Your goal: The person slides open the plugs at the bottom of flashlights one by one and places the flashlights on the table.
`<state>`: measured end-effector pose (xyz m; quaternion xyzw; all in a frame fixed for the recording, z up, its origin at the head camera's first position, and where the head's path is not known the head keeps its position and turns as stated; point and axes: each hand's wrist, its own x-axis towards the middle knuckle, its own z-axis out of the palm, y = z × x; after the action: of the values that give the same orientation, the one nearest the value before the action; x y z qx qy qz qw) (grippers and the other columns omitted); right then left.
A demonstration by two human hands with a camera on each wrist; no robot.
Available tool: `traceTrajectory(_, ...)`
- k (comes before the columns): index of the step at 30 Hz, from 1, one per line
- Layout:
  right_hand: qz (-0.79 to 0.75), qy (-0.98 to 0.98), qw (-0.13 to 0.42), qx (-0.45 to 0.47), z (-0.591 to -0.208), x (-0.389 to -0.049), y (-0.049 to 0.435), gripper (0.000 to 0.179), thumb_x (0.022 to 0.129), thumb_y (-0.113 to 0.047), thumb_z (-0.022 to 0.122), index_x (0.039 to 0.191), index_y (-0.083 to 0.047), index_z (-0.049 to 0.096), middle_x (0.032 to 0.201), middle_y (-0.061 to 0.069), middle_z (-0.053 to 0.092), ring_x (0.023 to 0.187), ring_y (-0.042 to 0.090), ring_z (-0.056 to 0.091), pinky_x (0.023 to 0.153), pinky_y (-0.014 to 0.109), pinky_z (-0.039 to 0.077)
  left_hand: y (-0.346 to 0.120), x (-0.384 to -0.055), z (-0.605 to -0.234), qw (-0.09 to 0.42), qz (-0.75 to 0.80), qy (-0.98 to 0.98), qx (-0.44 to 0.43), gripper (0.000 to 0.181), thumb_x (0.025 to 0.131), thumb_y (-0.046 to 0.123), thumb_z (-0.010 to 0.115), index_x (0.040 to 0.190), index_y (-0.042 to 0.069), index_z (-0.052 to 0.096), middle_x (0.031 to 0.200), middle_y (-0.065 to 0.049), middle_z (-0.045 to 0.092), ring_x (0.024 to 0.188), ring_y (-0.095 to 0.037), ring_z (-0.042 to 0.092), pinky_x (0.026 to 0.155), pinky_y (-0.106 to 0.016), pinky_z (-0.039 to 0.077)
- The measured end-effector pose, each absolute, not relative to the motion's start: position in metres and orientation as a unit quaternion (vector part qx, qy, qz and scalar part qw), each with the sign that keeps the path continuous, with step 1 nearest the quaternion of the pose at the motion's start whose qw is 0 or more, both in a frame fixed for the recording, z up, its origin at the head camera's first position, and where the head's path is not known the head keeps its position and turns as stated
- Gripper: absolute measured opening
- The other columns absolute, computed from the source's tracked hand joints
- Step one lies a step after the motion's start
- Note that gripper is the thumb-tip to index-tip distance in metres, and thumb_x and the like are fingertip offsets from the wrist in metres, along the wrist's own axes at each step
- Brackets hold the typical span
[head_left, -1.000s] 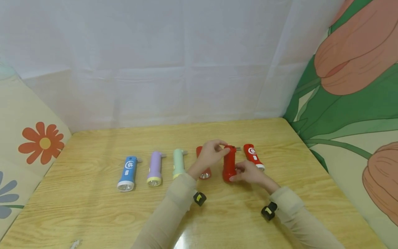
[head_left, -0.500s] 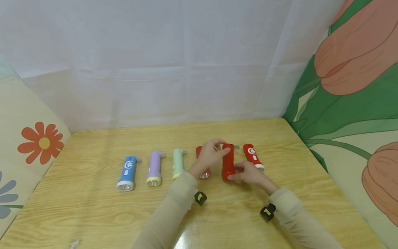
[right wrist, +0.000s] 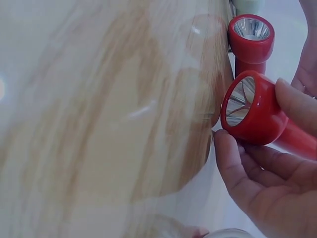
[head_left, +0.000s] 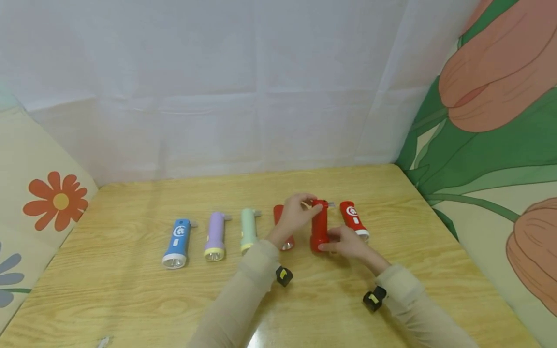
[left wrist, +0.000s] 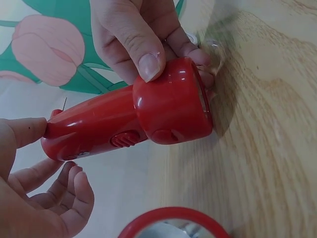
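Note:
Both my hands hold a red flashlight low over the wooden table, its lens end towards me. My left hand pinches the tail end between thumb and index finger; its other fingers are loosely bent in the left wrist view. At the lens end, my right hand grips the rim with thumb and fingers. Thin metal prongs stick out to the right from the tail. In the right wrist view the reflector shows. Whether the rim touches the table is hard to tell.
Left of the held one lie another red flashlight, partly behind my left hand, then a mint flashlight, a purple one and a blue one. A red-and-white flashlight lies to the right. A white cloth hangs behind the table.
The red flashlight has shifted very slightly left and away from me with both hands on it. Its prongs have tilted a little. The other flashlights stay in their places.

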<state>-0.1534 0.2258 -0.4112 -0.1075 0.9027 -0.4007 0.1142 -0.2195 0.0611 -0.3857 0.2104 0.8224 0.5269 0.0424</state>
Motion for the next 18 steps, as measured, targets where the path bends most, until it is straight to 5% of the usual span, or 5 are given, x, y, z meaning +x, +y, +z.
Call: traceTrajectory(18,-0.427,0.888,0.129,-0.110,-0.4075,-0.1498,0.2272,0.024,0.083,-0.019,0.066,0.092,0.004,0.064,0.074,0.002,0.060,0.062,0.013,0.052,0.055,0.028,0.046,0.0634,-0.2215,-0.3916,0.059,0.541,0.817,0.188,0.031,0.085,0.018,0.063,0.112,0.002,0.060,0.097,-0.010,0.063,0.083,-0.019,0.060,0.066,-0.022,0.049)
